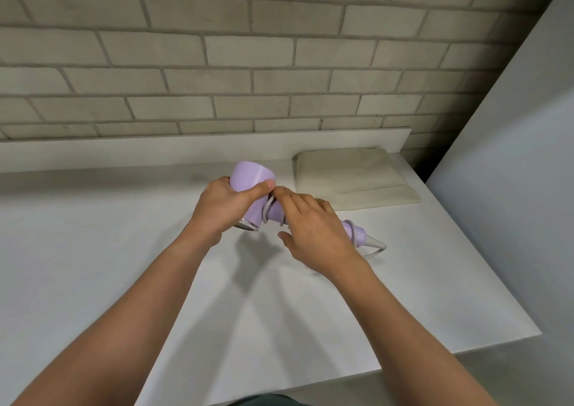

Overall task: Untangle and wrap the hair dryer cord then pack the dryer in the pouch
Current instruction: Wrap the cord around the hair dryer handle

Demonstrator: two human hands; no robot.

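A lilac hair dryer [251, 178] is held just above the white counter [124, 250], barrel pointing away, handle pointing right. My left hand [223, 205] grips its barrel, thumb on top. My right hand [313, 230] covers the handle, fingertips pinching the grey cord [267, 211] where it loops around the handle's top. More cord turns show near the handle's end [352, 230], and the strain relief and a cord bend [377, 245] stick out at right. The beige pouch [348, 179] lies flat behind the dryer at right. The plug is hidden.
A brick wall [217, 64] with a low white ledge [186, 148] runs along the back. The counter's right edge [484, 266] drops off beside a grey panel [512, 188]. The near edge runs diagonally at lower right.
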